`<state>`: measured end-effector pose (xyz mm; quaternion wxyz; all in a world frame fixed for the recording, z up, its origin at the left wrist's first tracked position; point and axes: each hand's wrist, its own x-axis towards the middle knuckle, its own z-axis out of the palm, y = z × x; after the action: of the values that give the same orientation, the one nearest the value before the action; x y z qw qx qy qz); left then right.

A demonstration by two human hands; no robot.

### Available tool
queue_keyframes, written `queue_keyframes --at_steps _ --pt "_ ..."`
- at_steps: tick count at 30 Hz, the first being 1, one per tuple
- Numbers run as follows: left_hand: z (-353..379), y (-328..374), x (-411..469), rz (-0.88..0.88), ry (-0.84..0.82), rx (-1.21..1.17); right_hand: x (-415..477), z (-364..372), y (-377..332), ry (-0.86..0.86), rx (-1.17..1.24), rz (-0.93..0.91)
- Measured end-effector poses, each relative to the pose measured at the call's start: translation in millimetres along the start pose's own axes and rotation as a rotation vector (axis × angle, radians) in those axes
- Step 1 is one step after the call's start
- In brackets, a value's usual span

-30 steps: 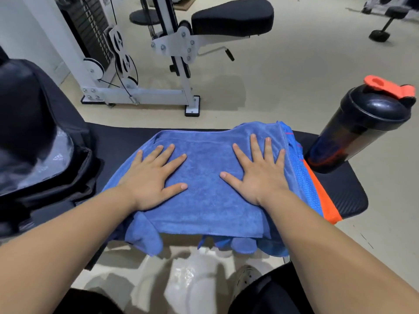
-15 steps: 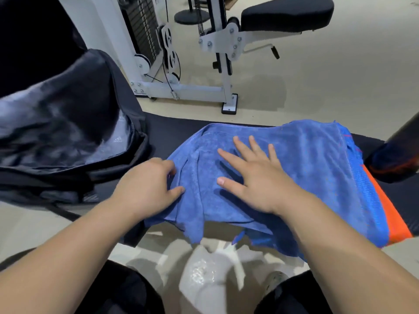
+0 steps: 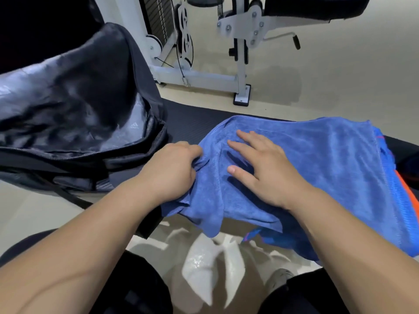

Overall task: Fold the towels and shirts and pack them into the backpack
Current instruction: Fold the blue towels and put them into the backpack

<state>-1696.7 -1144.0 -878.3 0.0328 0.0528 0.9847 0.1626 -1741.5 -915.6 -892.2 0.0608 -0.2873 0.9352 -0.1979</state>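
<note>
While the left hand [image 3: 170, 171] works at the left edge of the blue towel [image 3: 317, 159], its fingers [image 3: 190, 150] are curled in and clamped on a bunched fold of the terry cloth, knuckles up. Over to the right hand [image 3: 267, 173]: it lies palm down on top of the towel, fingers [image 3: 247, 135] straight and spread apart, thumb out to the side, pressing the cloth flat. The two hands sit close, with a ridge of towel between them.

The towel lies across the black padded desk [image 3: 192, 123], its near edge hanging over the front. Beneath it at the right edge a strip of orange cloth [image 3: 416, 205] peeks out, and a darker blue garment [image 3: 278, 241] with a touch of orange trim droops below the towel's front edge.

On the left end of the desk lies the black backpack [image 3: 79, 105], zip open, its shiny grey lining and a small white logo on show. It sits just beside the left hand, with a band of bare padding between it and the towel.

Behind, a white weight machine [image 3: 204, 75] stands on the pale floor [image 3: 340, 82], with a black padded seat [image 3: 317, 7] at the top.
</note>
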Motion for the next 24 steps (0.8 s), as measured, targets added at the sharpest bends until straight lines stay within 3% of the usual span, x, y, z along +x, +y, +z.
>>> queue_keyframes --at_steps 3,5,8,11,14,16,19,24 --pt "2.6 5.0 2.6 0.071 0.147 -0.212 5.2 4.5 -18.0 0.147 0.133 -0.136" --pt "1.0 11.1 1.9 0.115 0.22 -0.288 8.6 10.0 -23.3 0.156 0.201 -0.155" --pt "-0.2 14.0 -2.8 0.139 0.167 -0.357 12.8 16.4 -16.1 0.087 0.111 -0.099" --pt "-3.7 10.5 -7.7 0.079 0.068 -0.265 13.8 19.5 -8.3 0.095 -0.058 -0.106" --pt "-6.9 7.6 -12.5 0.001 -0.035 -0.129 16.1 14.8 -5.9 0.26 -0.16 -0.064" --pt "-6.0 7.8 -15.7 -0.007 -0.058 -0.043 15.3 8.5 -4.4 0.348 -0.133 -0.005" --pt "-3.8 9.9 -17.1 0.009 -0.072 0.033 10.9 3.3 0.2 0.334 -0.089 0.092" --pt "-1.7 10.8 -18.9 0.03 -0.083 -0.021 6.2 -5.9 11.6 0.379 0.051 0.286"
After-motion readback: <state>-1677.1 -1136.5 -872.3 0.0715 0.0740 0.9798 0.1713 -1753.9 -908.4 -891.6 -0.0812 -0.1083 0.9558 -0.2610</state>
